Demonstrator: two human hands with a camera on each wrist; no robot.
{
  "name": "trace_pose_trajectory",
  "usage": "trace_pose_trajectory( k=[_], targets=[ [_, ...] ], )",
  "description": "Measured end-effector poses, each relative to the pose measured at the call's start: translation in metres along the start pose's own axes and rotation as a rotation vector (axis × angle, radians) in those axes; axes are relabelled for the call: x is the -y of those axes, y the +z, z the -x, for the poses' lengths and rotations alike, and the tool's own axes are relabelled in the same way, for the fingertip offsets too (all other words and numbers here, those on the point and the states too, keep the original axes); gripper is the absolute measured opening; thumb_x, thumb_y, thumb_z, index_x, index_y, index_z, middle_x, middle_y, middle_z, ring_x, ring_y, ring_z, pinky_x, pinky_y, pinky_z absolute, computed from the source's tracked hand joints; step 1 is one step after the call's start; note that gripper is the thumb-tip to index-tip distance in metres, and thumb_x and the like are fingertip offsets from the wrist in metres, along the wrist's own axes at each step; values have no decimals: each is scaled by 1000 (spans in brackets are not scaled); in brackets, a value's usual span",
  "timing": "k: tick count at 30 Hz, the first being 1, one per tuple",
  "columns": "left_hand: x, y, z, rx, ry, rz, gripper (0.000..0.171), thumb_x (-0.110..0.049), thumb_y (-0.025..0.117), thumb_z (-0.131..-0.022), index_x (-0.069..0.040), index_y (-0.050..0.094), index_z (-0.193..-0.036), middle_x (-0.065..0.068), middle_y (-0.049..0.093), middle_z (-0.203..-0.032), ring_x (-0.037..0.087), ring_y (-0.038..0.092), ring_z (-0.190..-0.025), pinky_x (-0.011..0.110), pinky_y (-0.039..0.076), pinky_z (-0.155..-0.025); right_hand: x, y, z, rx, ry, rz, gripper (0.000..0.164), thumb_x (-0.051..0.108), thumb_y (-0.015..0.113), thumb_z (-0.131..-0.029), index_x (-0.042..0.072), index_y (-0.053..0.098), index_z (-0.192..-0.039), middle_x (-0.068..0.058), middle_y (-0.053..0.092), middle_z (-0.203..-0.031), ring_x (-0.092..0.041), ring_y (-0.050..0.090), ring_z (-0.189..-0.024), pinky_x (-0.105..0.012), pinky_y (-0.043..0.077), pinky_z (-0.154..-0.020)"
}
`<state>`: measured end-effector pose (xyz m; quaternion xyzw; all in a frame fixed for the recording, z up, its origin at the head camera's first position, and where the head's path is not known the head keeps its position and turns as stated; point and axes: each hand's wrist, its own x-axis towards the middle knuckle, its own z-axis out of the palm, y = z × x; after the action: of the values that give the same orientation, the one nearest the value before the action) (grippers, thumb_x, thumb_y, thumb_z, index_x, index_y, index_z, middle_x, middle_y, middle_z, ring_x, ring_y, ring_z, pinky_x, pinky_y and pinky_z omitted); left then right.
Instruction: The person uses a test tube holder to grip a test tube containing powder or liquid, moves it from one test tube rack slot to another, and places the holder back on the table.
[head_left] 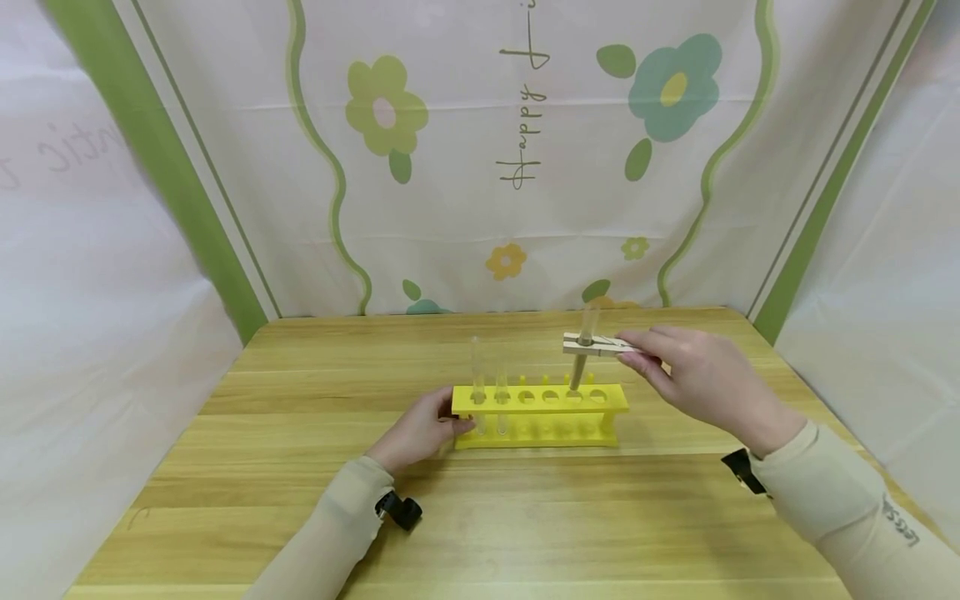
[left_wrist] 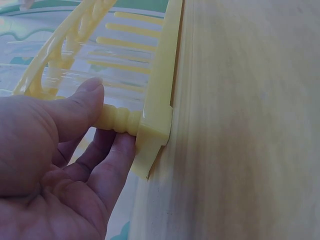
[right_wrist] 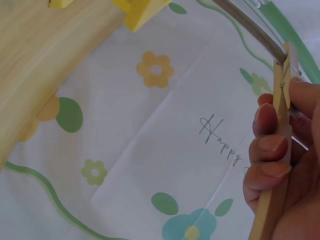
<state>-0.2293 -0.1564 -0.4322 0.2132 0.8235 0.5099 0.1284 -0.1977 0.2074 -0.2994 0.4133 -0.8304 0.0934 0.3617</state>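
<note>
A yellow test tube rack (head_left: 538, 408) stands on the table, with two clear test tubes (head_left: 477, 367) upright in its left holes. My left hand (head_left: 422, 429) grips the rack's left end; in the left wrist view, thumb and fingers pinch the ridged end post (left_wrist: 117, 119). Over the rack's right part, my right hand (head_left: 693, 375) holds a wooden test tube clamp (head_left: 603, 346) by its handle. Clamped in its far end is a slightly tilted test tube (head_left: 578, 371) with greyish-brown contents. Its bottom overlaps the second hole from the right in the head view.
Under the rack lies a wood-grain tabletop (head_left: 525, 517). A white cloth (head_left: 465, 208) printed with flowers hangs behind it, and more white cloth hangs on both sides. Short yellow pegs (head_left: 545, 380) stick up along the rack's back.
</note>
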Motion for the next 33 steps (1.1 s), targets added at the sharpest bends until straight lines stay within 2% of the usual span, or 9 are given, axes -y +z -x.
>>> trace_pose_trajectory(
  k=[7, 13, 21, 33],
  targets=[
    [1, 0, 0, -6, -7, -20, 31, -24, 61, -89, -28, 54, -119, -8, 59, -111, 12, 56, -99, 30, 48, -78, 1, -2, -6, -18, -9, -11, 30, 32, 56, -91, 8, 69, -104, -2, 67, -85, -11, 59, -59, -33, 47, -49],
    [2, 1, -1, -10, -20, -27, 30, -24, 62, -88, -28, 55, -117, -8, 60, -109, 12, 56, -98, 30, 48, -78, 3, -3, -9, -20, -7, -2, 39, 40, 46, -95, 9, 69, -103, -1, 67, -85, -11, 61, -60, -33, 47, -50],
    [2, 0, -2, -14, -28, -24, 29, -25, 63, -88, -28, 55, -116, -8, 60, -108, 12, 56, -98, 30, 48, -78, 6, -4, -14, -14, -16, -5, 26, 28, 60, -88, 10, 69, -104, 2, 65, -82, -8, 56, -56, -31, 45, -47],
    [0, -1, -1, -7, -16, -3, 29, -22, 61, -89, -28, 55, -117, -6, 59, -110, 13, 56, -98, 31, 48, -78, 8, -3, -19, -16, -21, -8, 25, 29, 59, -89, 10, 69, -103, 3, 63, -79, -7, 53, -55, -30, 44, -47]
  ],
)
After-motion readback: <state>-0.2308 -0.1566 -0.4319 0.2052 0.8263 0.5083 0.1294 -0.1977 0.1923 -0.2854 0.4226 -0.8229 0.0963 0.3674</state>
